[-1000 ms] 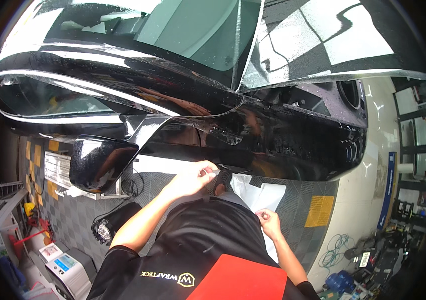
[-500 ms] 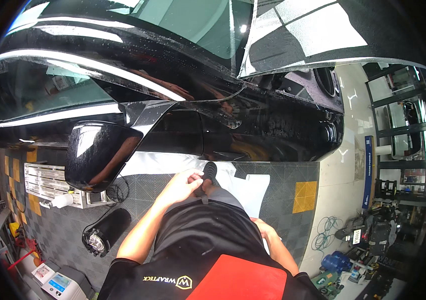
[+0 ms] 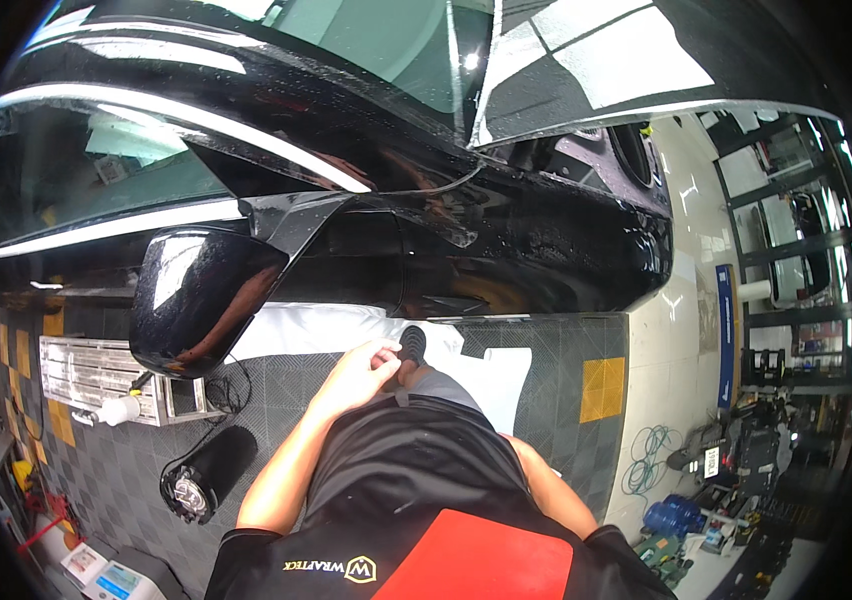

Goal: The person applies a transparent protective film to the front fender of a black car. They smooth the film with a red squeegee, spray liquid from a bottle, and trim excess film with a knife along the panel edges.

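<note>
In front of my waist, beside the black car's [image 3: 536, 235] lower body, my left hand [image 3: 371, 366] is raised with its fingers curled and thumb pressed in. Whatever it may pinch is too small to make out. Its fingertips lie over the view of my dark shoe [image 3: 412, 343]. On the other side, my right forearm [image 3: 553, 490] bends in toward my hip, and the hand is hidden by my black shirt [image 3: 416, 450]. The glossy black side mirror [image 3: 201, 300] juts out to the left of my left hand. White sheeting [image 3: 499, 378] lies on the floor under the car's edge.
A metal step platform [image 3: 76, 375] stands at the left with a white spray bottle [image 3: 120, 410] at its edge. Nearer lies a black cylinder [image 3: 211, 470]. The raised hood [image 3: 636, 60] is at upper right; a hose [image 3: 648, 460] and blue jug [image 3: 673, 515] lie on the right.
My right hand has slipped inward, out of sight behind my shirt. The left hand keeps its curled pose. The whole view has shifted slightly.
</note>
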`<state>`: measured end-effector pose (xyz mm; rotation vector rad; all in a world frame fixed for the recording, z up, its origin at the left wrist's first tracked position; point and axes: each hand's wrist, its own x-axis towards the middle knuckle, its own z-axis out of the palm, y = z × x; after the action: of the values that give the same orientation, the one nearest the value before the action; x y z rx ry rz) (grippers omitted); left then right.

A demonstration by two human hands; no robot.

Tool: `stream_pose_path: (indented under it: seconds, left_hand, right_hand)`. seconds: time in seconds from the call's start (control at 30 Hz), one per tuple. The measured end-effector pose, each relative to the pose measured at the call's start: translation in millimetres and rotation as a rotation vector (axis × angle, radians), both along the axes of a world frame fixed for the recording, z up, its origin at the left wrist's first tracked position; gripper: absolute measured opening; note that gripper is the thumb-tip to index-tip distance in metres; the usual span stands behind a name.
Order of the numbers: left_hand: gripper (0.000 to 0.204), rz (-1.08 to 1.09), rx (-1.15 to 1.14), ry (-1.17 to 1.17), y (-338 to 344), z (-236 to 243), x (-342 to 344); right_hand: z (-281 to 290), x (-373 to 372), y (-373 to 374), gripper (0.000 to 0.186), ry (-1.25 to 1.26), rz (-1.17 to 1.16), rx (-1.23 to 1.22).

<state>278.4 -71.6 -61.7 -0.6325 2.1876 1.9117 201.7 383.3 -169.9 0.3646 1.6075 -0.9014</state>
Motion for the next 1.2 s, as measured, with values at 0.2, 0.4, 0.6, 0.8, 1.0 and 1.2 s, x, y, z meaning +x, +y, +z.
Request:
stream_pose_path:
  seconds: [0.2, 0.4, 0.6, 0.8, 1.0, 1.2]
  left_hand:
    - [0.041, -0.059, -0.045, 0.025, 4.7, 7.9, -12.6]
    - [0.044, 0.137, 0.090, 0.146, 10.9, -4.0, -37.8]
    - [0.071, 0.543, 0.437, 0.158, 23.6, 6.9, -117.5]
    - [0.055, 0.984, 0.380, 0.271, 42.1, 16.2, -222.5]
    - [0.011, 1.249, 0.324, 0.300, 56.6, 0.3, -255.8]
    - [0.008, 1.476, 0.427, 0.628, 81.7, -12.9, -277.0]
  right_hand:
    - [-5.6, -2.4, -17.4, 0.028, 0.482, 0.403, 0.100]
    - [67.4, -28.4, -38.8, 0.029, 0.657, 0.620, 0.224]
    - [210.4, -212.2, -217.3, 0.022, 1.644, 0.349, -0.430]
    - [203.8, -344.5, -343.6, 0.022, 1.943, 0.600, -0.347]
    - [195.0, -355.5, -350.6, 0.013, 1.835, 0.611, -0.488]
    - [201.3, -367.3, -354.1, 0.012, 1.447, 0.615, -0.570]
